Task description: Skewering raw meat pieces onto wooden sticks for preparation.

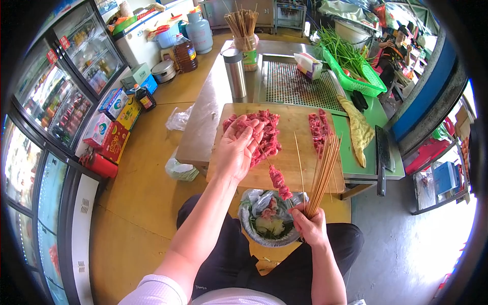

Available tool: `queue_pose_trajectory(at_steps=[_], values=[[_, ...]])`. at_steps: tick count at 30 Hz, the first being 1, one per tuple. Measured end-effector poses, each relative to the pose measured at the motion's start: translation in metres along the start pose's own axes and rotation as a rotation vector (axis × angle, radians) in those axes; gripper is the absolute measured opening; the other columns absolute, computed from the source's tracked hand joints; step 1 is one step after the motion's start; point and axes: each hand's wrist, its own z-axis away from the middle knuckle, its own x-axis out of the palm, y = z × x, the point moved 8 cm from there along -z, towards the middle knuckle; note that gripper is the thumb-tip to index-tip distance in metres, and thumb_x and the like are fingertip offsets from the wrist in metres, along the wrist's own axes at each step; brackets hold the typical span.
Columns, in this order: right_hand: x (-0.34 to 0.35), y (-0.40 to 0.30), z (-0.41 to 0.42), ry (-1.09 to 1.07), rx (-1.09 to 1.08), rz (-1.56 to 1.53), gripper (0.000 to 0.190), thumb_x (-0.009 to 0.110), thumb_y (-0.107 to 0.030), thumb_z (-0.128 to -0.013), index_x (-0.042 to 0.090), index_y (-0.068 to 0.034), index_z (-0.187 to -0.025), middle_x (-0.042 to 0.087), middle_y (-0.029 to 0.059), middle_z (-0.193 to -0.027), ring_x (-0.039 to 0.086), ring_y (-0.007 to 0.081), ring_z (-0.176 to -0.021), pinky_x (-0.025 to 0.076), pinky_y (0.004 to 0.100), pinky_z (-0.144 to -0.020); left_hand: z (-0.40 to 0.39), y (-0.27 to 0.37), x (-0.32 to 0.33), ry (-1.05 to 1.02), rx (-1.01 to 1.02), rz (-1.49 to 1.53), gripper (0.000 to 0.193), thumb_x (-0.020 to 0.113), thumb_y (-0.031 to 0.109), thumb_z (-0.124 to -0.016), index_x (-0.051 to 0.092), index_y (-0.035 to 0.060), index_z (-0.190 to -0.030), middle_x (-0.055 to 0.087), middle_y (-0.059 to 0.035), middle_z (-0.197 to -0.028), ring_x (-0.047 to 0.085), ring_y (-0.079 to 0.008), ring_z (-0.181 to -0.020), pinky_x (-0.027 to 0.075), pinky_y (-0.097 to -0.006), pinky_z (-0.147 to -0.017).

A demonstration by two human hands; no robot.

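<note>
My left hand (237, 152) is palm up over a pile of raw red meat pieces (272, 131) on a wooden cutting board (292, 121). Its fingers hold a piece of meat (247, 126) near the upper end of a skewer. Several chunks are threaded lower down that skewer, forming a meat skewer (279, 182) that slants down towards my right hand (310, 225). My right hand grips a bundle of thin bamboo skewers (323, 175), one standing apart from the rest. Threaded meat (318, 127) lies at the board's right side, partly behind the bundle.
Below the board stands a lined bin (246, 228) with scraps. Right of the board lie a cleaver (382, 160) and yellowish cloth (358, 129). Behind are a steel tumbler (235, 74), skewer jar (249, 55), perforated tray (301, 82) and green basket (371, 87). A person (396, 49) is at back right.
</note>
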Motion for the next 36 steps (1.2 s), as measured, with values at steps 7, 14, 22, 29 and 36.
queue_pose_trajectory(at_steps=[7,14,22,29,36], values=[[0.003,-0.003,0.0,0.015,0.0,0.013,0.016,0.062,-0.015,-0.092,0.065,0.001,-0.09,0.049,-0.002,-0.053,0.042,0.0049,-0.043,0.03,0.0212,-0.04,-0.001,0.002,-0.001,-0.007,0.029,-0.012,0.028,0.058,0.005,-0.095,0.05,0.0071,-0.122,0.063,-0.0103,-0.115,0.059,-0.0246,-0.115,0.046,-0.0389,-0.103],[0.002,-0.003,0.001,-0.014,0.02,0.005,0.016,0.062,-0.013,-0.093,0.064,0.003,-0.092,0.052,-0.0022,-0.062,0.046,0.006,-0.051,0.037,0.023,-0.046,-0.001,0.001,0.0,-0.011,0.032,-0.02,0.028,0.057,0.005,-0.095,0.051,0.0075,-0.122,0.063,-0.0105,-0.115,0.059,-0.0248,-0.115,0.047,-0.0385,-0.103],[0.0,0.001,-0.001,0.055,0.03,0.048,0.014,0.062,-0.012,-0.092,0.065,0.001,-0.091,0.053,-0.0019,-0.061,0.048,0.006,-0.052,0.038,0.0228,-0.047,0.001,0.003,0.004,-0.022,0.026,-0.044,0.028,0.057,0.006,-0.095,0.052,0.0067,-0.123,0.064,-0.0111,-0.115,0.06,-0.0257,-0.113,0.048,-0.0391,-0.101],[-0.002,0.002,-0.002,0.074,-0.018,0.051,0.013,0.062,-0.011,-0.092,0.065,0.002,-0.091,0.051,-0.0026,-0.057,0.044,0.005,-0.047,0.032,0.0215,-0.043,0.005,0.0,0.008,-0.022,-0.053,-0.077,0.03,0.058,0.007,-0.094,0.053,0.0046,-0.124,0.065,-0.0121,-0.113,0.062,-0.026,-0.11,0.049,-0.0388,-0.099],[-0.004,-0.001,-0.002,0.037,-0.025,0.042,0.015,0.064,-0.012,-0.091,0.066,0.002,-0.093,0.054,-0.0016,-0.061,0.049,0.0061,-0.051,0.039,0.0229,-0.047,0.007,-0.011,0.013,-0.116,-0.195,-0.024,0.024,0.058,0.007,-0.094,0.057,0.003,-0.118,0.065,-0.0132,-0.113,0.061,-0.0268,-0.111,0.05,-0.0395,-0.098]])
